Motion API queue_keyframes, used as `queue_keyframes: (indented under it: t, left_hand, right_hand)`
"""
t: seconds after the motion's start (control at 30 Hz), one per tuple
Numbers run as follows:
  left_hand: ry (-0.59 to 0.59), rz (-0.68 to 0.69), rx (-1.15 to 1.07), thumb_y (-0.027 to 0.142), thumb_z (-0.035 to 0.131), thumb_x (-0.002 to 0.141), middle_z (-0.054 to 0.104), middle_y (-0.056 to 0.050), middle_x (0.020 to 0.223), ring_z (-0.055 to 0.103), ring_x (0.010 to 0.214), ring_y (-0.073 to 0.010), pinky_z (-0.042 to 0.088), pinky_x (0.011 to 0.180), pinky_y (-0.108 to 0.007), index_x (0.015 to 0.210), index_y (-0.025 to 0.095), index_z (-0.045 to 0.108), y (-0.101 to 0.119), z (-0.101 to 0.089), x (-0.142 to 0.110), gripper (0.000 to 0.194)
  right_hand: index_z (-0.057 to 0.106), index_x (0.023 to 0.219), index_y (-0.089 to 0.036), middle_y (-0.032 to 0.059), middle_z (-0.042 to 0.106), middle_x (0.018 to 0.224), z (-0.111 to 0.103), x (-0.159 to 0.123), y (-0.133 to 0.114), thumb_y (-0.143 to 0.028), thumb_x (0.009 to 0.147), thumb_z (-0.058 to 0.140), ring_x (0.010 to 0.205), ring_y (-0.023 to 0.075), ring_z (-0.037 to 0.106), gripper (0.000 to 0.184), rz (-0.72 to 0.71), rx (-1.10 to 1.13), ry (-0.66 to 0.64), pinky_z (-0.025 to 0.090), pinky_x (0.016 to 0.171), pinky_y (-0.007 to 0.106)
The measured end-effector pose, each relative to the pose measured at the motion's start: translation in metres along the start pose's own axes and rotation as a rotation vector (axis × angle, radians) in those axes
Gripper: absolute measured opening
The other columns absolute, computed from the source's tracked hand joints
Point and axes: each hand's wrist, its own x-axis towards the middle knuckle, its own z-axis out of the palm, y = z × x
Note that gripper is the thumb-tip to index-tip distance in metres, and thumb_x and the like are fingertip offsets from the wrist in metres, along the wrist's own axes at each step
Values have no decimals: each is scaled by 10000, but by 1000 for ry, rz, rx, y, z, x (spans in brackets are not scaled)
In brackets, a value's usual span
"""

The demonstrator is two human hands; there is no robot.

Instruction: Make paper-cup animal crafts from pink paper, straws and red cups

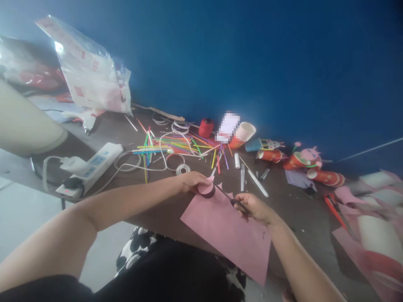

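My right hand [253,207] is closed round the dark handles of a pair of scissors [236,204]. Their thin blades point up and left, reaching the jagged top edge of a pink paper sheet [229,228]. With fingers pinched, my left hand [195,181] holds this paper at its upper left corner. Just beside the left fingertips is a round pink part [206,189] with a dark lower rim; whether it is still joined to the sheet I cannot tell. The sheet's lower end hangs past the table edge towards my lap.
Colourful sticks [176,144] lie beyond my hands, near a red thread spool [206,128] and stacked paper cups [245,132]. A power strip [94,165] with cables is on the left, a glue gun [90,119] behind it. Decorated red cups [325,177] stand right.
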Motion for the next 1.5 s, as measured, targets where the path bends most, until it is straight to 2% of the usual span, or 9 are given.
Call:
queue_keyframes:
  t: [0.17, 0.43, 0.8, 1.23, 1.33, 1.5]
  left_hand:
    - [1, 10, 31, 232, 770, 566, 640, -12, 585, 569, 526, -129, 464, 493, -231, 699, 126, 685, 1, 1, 0, 190]
    - [-6, 17, 82, 292, 798, 503, 640, -18, 605, 566, 543, -134, 461, 499, -239, 734, 133, 694, 0, -2, 1, 299]
    - [-40, 36, 175, 311, 790, 492, 630, -7, 610, 549, 538, -135, 448, 497, -248, 716, 145, 700, -1, -3, 2, 293]
    - [-54, 38, 72, 295, 758, 575, 659, -35, 666, 569, 577, -142, 453, 488, -244, 758, 130, 695, -4, -6, 1, 254]
    - [-55, 42, 80, 294, 766, 563, 661, -42, 670, 574, 583, -147, 460, 491, -245, 759, 127, 700, -4, -6, 3, 266]
    - [-95, 69, 74, 330, 786, 522, 685, -63, 786, 583, 611, -152, 473, 508, -254, 773, 128, 707, -7, -5, 5, 332]
  right_hand:
    - [491, 704, -165, -42, 552, 460, 2, 1, -1, -476, 659, 712, 365, 64, 438, 384, -4, 6, -4, 358, 361, 190]
    - [498, 716, -163, -41, 558, 454, 1, 4, 0, -474, 661, 713, 354, 63, 439, 382, 2, 3, 0, 354, 356, 186]
    - [503, 752, -158, -40, 563, 470, 0, 2, -6, -494, 641, 728, 376, 58, 443, 420, 25, -29, -21, 356, 376, 181]
    - [517, 744, -160, -42, 560, 468, 0, 2, -5, -471, 652, 722, 368, 64, 443, 383, 15, -38, -12, 354, 379, 189]
    - [520, 749, -160, -43, 558, 470, 0, 1, -5, -476, 654, 719, 372, 65, 441, 385, 10, -38, -13, 353, 379, 190]
    - [497, 722, -165, -42, 562, 474, 3, 2, -7, -492, 652, 715, 373, 59, 438, 399, 13, -18, -18, 354, 388, 188]
